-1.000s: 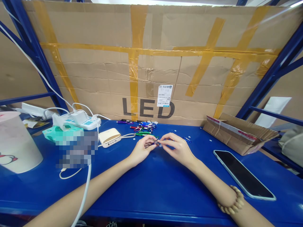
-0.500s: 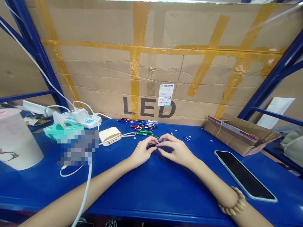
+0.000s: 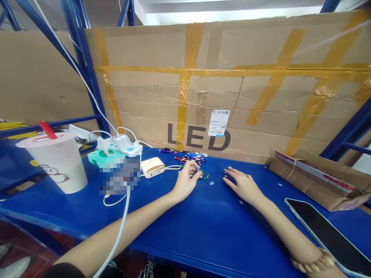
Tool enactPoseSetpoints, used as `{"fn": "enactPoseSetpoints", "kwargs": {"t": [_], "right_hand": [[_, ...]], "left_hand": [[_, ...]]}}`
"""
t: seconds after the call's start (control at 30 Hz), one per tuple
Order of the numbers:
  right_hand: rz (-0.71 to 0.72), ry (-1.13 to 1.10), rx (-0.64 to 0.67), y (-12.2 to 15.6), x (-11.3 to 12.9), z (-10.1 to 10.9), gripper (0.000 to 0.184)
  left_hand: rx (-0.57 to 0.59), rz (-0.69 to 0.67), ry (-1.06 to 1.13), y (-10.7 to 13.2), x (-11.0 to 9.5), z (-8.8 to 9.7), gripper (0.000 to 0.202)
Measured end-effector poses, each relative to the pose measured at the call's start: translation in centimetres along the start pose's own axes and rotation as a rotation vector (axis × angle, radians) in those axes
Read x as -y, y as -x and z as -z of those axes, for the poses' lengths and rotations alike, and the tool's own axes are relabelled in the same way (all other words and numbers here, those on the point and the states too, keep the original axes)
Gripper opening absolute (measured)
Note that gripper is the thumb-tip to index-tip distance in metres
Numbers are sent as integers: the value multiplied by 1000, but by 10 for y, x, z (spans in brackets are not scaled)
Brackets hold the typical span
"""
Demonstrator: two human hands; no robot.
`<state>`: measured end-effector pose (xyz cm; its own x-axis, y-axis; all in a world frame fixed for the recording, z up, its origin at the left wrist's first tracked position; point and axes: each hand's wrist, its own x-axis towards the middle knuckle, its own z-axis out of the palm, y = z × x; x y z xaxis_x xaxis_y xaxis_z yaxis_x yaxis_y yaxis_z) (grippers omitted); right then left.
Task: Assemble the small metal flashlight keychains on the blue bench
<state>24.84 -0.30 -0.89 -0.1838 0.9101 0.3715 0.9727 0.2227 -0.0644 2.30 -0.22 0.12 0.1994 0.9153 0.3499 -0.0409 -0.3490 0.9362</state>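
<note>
My left hand is closed, thumb and fingers pinching a small slim metallic tube, mostly hidden by the fingers. Just behind it lies a pile of slim coloured metal tubes with small carabiner clips, in blue, red, purple and green. A green clip shows beside the left fingertips. My right hand is apart from the left, fingers stretched out low over the blue table, their tips beside a tiny shiny piece I cannot make out. Small clear discs lie between the hands.
Left stand a lidded paper cup, a green tissue pack, a power strip and a cream power bank. A white cable crosses my left forearm. Right are a phone and an open cardboard box. Large cardboard closes the back.
My hands were together at the small tube; the right hand has let go and moved right, fingers spreading. The left hand keeps its pinch. The view has tilted up and shifted left.
</note>
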Motion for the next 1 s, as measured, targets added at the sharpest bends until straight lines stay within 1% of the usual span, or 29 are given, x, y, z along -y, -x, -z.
{"fn": "enactPoseSetpoints", "kwargs": {"t": [0.1, 0.23, 0.43, 0.53, 0.63, 0.7, 0.83, 0.93, 1.0], "right_hand": [[41, -11, 47, -2, -10, -9, 34], [84, 8, 2, -4, -11, -9, 28], [25, 21, -2, -3, -1, 5, 22], [-48, 13, -11, -2, -1, 10, 18], [-134, 17, -16, -3, -8, 9, 20], [-150, 9, -20, -4, -15, 6, 24], [-102, -48, -26, -5, -24, 0, 30], [-55, -76, -30, -5, -23, -5, 35], [-13, -85, -11, -5, -20, -8, 40]], "left_hand": [[-4, -15, 101, 2, -4, -1, 14], [-48, -34, 120, 1, -6, 1, 12], [-38, -6, 125, 2, -2, 0, 12], [-27, 7, 138, 2, 0, -1, 12], [-20, 6, 107, 2, 0, 0, 12], [-10, -4, 74, 2, 0, 0, 11], [20, 16, 66, 2, 2, -1, 12], [26, 39, 61, 4, 3, -3, 13], [34, 48, 49, 5, 3, -4, 12]]}}
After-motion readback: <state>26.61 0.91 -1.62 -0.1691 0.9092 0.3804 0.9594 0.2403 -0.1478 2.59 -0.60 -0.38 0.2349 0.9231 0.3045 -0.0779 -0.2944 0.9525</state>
